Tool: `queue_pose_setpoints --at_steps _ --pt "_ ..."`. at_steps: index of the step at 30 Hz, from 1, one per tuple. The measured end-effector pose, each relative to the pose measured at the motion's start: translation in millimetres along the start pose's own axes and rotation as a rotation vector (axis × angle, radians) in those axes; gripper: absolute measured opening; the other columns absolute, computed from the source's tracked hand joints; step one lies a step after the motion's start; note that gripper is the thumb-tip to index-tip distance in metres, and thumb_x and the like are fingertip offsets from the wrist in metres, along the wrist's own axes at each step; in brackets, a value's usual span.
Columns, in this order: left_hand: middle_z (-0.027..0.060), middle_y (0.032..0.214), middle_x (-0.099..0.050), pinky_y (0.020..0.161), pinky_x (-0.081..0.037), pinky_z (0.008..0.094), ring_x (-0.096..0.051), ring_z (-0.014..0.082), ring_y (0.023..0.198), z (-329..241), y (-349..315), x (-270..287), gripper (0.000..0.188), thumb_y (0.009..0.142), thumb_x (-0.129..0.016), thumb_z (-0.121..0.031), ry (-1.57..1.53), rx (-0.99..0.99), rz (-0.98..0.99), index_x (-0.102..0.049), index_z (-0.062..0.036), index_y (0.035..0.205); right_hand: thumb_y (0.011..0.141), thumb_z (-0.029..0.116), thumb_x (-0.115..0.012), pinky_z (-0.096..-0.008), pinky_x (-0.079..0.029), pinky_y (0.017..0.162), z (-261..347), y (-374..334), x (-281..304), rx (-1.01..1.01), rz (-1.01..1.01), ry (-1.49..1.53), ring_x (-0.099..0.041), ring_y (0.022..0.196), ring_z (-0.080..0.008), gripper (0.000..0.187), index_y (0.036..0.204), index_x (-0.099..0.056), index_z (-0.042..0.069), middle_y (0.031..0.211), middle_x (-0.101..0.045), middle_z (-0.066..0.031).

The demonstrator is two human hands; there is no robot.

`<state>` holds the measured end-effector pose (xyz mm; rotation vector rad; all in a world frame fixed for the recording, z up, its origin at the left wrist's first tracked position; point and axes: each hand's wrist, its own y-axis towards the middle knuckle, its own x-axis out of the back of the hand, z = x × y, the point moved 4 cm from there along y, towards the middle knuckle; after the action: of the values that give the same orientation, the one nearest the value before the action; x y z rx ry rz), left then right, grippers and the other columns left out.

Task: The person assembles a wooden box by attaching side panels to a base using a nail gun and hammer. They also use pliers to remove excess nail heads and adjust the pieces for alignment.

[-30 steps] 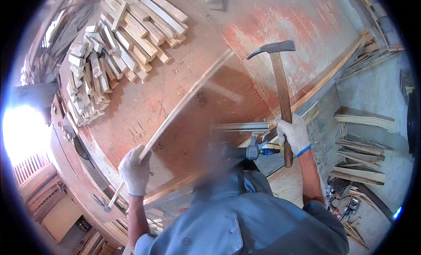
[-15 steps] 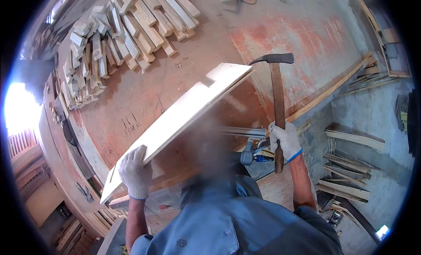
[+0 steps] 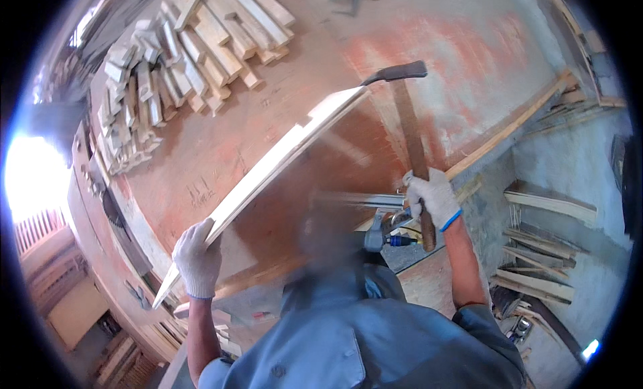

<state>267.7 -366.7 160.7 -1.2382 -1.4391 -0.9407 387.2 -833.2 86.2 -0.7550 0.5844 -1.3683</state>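
Observation:
A long pale wooden board [image 3: 268, 168], notched near its far end, slants from lower left to upper middle above the workbench. Around its near end my gloved left hand [image 3: 198, 258] is closed, and the board stands tilted almost on edge. My right hand [image 3: 434, 198], also gloved, grips the brown wooden handle of a claw hammer [image 3: 408, 131]. The hammer's dark head is up, right by the board's far end; I cannot tell whether they touch.
The reddish, worn workbench [image 3: 194, 201] spreads under the board. Piles of cut wood strips [image 3: 214, 41] lie at its far left. A blue-grey power tool [image 3: 376, 238] sits near the bench's front edge. Wood offcuts [image 3: 536, 282] rest against the wall at right.
The board has turned more onto its edge, showing less of its face. The hammer's head has moved left and slightly up, closer over the board's far end. Both hands keep their hold.

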Motion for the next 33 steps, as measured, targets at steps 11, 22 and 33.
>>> queue_pose_setpoints --at_steps 11,22,33 --pt "0.0144 0.137 -0.066 0.112 -0.049 0.0437 -0.063 0.0309 0.129 -10 -45 -36 0.049 0.089 -0.063 -0.009 0.051 -0.057 0.039 -0.062 -0.0069 0.138 0.105 0.036 -0.066 -0.0334 -0.048 0.051 -47 102 88 -0.035 -0.022 -0.151 -0.057 0.058 -0.016 0.025 0.097 -0.062 0.012 0.074 -0.059 -0.0013" --pt "0.0227 0.142 -0.055 0.121 -0.038 0.051 -0.052 0.0408 0.137 -41 -90 -100 0.05 0.089 -0.067 -0.018 -0.108 0.013 0.001 -0.057 0.0008 0.134 0.106 0.028 -0.062 -0.0389 -0.05 0.103 51 75 48 0.516 -0.256 -1.144 -0.068 0.116 -0.0269 0.042 0.127 -0.068 -0.007 0.124 -0.073 -0.0166" --pt "0.0155 0.118 -0.069 0.103 -0.052 0.0469 -0.066 0.0356 0.115 -16 -253 -90 0.025 0.092 -0.068 -0.02 -0.678 0.362 0.013 -0.069 -0.0085 0.114 0.102 0.013 -0.064 -0.0342 -0.053 0.094 -70 -53 -219 0.685 0.392 -0.985 -0.068 0.1 -0.021 0.025 0.118 -0.07 -0.004 0.109 -0.074 -0.0123"
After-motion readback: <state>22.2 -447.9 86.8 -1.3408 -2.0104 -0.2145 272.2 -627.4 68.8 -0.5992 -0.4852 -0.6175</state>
